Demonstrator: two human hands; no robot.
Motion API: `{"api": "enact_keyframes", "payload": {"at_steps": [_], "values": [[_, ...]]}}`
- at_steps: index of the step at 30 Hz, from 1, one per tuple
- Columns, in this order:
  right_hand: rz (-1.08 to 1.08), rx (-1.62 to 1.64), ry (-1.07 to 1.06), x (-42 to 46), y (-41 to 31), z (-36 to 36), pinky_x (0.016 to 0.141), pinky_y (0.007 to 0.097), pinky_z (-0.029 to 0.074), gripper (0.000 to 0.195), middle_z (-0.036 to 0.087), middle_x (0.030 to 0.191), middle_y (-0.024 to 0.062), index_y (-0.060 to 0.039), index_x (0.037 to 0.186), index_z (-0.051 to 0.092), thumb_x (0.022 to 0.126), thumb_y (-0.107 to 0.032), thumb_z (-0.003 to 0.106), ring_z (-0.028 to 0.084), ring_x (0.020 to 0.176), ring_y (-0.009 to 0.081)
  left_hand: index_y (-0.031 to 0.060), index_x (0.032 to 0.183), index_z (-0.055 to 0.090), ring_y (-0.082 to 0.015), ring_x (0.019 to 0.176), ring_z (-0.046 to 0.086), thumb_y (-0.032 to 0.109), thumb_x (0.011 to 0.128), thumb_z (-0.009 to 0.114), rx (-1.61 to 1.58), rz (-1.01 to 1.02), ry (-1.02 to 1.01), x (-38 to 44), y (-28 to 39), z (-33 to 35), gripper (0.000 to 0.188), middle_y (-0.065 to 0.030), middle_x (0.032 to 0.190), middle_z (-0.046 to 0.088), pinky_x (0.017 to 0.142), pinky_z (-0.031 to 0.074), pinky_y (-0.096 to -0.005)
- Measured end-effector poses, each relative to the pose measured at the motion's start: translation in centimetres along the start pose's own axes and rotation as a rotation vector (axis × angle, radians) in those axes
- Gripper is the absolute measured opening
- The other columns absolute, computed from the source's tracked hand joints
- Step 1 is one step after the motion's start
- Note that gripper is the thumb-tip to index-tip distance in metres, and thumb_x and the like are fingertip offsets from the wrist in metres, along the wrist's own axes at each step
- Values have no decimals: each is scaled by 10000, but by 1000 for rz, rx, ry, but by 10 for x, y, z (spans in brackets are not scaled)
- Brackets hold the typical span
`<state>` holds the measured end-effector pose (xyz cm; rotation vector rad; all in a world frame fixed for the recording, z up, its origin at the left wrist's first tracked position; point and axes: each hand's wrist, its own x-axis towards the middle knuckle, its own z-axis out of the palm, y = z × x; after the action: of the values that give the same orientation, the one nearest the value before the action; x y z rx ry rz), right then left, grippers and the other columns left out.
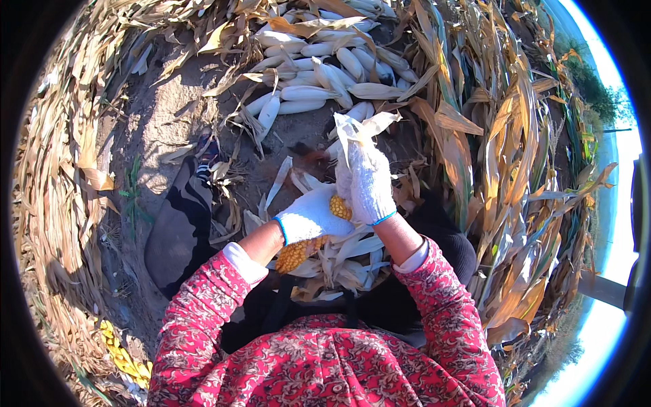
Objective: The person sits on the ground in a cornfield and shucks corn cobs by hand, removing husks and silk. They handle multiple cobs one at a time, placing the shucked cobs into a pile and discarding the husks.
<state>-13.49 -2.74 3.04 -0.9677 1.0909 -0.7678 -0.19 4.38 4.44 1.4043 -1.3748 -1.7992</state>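
Observation:
Both hands wear white knit gloves with blue cuffs and meet in front of my lap. My left hand [311, 213] is closed around a yellow ear of corn [339, 207], whose kernels show between the two gloves. More bare yellow kernels [300, 254] stick out below the left wrist; whether they belong to the same ear I cannot tell. My right hand [368, 183] is shut on pale corn husk leaves [363, 129], which stand up past its fingers. The glove hides where the husk joins the ear. Loose husks [346, 259] lie beneath both hands.
A pile of ears in pale husks [315, 71] lies ahead on bare soil [173, 107]. Dry cornstalks [508, 178] lean close on the right, and more stalks [66, 168] lie left. Bare yellow ears [122, 356] lie at lower left. My bent leg [180, 229] is at left.

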Motion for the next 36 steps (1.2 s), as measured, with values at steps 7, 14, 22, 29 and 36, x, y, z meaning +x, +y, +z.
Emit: {"api": "enact_keyframes", "payload": {"at_steps": [7,14,22,29,36], "values": [[219,579,-99,1,-43,10,417,264,209,384,334,566,-70,-183,755,491,1021,-457,534,294,439,86,-3,1250,565,-226,982,683,222,718,817,-348,3,68,-2,-7,10,630,-118,1084,706,884,528,-348],[335,547,-49,1,-21,5,413,265,195,386,327,576,-70,-187,744,468,1043,-431,472,271,444,92,73,1159,578,-358,1017,687,393,753,731,665,-117,205,9,-2,10,539,-188,1087,700,862,546,-455],[164,493,-134,-10,-65,-9,428,242,212,393,333,599,-72,-146,805,517,1032,-467,515,274,472,69,35,1201,595,-164,810,666,199,785,836,-218,-216,412,20,-63,-3,508,-68,989,673,731,554,-311],[120,281,127,11,-30,-58,486,247,335,196,453,681,-56,-81,1079,622,1004,-262,606,392,528,59,40,1149,592,-157,845,664,202,795,846,-674,-36,212,16,-18,-11,465,-61,974,665,759,563,-309],[13,-468,-158,7,-9,-63,883,285,482,584,657,1172,100,-36,1401,509,956,-385,652,612,1054,142,38,1225,589,-198,892,690,466,885,738,-924,-85,34,6,-47,-7,566,-93,1063,673,765,600,-359]]}}
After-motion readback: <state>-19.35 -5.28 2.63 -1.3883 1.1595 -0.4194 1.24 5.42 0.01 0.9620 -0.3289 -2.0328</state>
